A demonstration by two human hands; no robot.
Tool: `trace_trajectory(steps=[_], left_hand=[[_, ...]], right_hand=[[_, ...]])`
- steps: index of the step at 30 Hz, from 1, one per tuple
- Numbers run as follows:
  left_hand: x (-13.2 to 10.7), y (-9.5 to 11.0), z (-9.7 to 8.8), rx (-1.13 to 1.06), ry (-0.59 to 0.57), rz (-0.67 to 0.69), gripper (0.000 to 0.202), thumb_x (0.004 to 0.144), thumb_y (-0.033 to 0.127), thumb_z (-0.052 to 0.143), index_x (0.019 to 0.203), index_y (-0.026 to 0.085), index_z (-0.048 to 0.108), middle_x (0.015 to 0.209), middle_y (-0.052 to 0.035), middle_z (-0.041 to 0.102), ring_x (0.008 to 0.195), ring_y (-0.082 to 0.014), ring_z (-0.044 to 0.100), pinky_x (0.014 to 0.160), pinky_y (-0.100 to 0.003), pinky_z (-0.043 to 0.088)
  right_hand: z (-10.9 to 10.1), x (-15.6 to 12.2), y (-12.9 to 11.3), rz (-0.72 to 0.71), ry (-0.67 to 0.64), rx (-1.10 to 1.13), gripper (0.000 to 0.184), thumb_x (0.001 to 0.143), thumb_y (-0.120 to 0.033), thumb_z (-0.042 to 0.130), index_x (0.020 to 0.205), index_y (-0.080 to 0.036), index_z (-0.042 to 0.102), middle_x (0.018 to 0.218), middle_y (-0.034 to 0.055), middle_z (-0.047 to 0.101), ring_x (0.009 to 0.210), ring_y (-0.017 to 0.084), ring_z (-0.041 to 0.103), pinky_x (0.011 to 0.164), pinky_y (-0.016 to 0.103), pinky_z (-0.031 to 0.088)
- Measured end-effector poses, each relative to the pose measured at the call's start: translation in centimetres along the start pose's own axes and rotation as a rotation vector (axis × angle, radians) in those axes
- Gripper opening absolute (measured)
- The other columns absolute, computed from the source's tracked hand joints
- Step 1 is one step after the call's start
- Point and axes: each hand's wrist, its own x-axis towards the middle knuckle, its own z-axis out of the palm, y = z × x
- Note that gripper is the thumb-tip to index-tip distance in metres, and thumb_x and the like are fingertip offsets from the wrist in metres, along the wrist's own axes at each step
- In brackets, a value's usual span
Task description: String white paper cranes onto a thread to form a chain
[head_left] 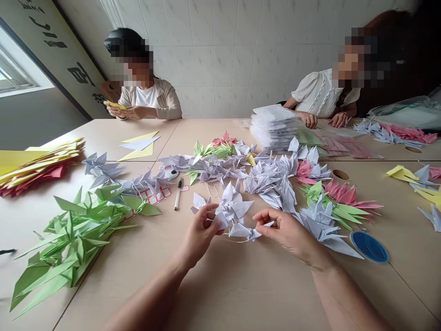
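Note:
Pale lilac-white folded paper cranes (233,205) lie bunched in front of me, some joined by a thin string. My left hand (202,229) has its thumb and fingers closed on the edge of this bunch. To its right, my right hand (283,230) pinches the tip of a single paper crane (245,231) lying nearest me. A loop of white string (237,241) shows beneath that crane. Just behind the bunch spreads a long pile of more white cranes (272,179).
Green cranes (76,239) lie at left, near stacked coloured paper (37,170). A pen (178,195) lies left of centre; a blue round disc (370,247) is at right. Clear packets (274,126) are stacked behind. Two people (148,99) sit across the table (220,294).

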Motion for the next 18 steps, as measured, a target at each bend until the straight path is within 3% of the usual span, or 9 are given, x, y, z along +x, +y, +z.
trace_trajectory(steps=[5, 12, 18], left_hand=[[0.01, -0.22, 0.01, 0.02, 0.002, 0.013, 0.037, 0.078, 0.03, 0.068, 0.112, 0.02, 0.057, 0.081, 0.0023, 0.057, 0.071, -0.0136, 0.061, 0.072, -0.033, 0.054], [-0.06, 0.04, 0.0, 0.057, -0.022, 0.018, 0.034, 0.083, 0.032, 0.064, 0.113, 0.019, 0.055, 0.083, -0.0008, 0.061, 0.073, -0.0148, 0.062, 0.075, -0.034, 0.053], [-0.96, 0.55, 0.41, 0.137, -0.194, 0.038, 0.039, 0.083, 0.044, 0.065, 0.11, 0.017, 0.062, 0.071, -0.0023, 0.064, 0.062, -0.0166, 0.063, 0.059, -0.03, 0.052]], right_hand=[[-0.14, 0.29, -0.01, -0.069, 0.194, -0.015, 0.029, 0.076, -0.041, 0.069, 0.094, -0.019, 0.069, 0.081, 0.0038, 0.068, 0.069, 0.017, 0.062, 0.066, 0.029, 0.053], [-0.42, 0.14, 0.23, -0.17, 0.419, -0.07, 0.033, 0.085, -0.038, 0.059, 0.112, -0.02, 0.063, 0.096, 0.0082, 0.074, 0.084, 0.021, 0.066, 0.081, 0.036, 0.052], [-0.24, 0.13, 0.47, -0.235, 0.504, -0.133, 0.033, 0.089, -0.036, 0.053, 0.116, -0.02, 0.061, 0.104, 0.0101, 0.073, 0.084, 0.02, 0.066, 0.077, 0.035, 0.053]])
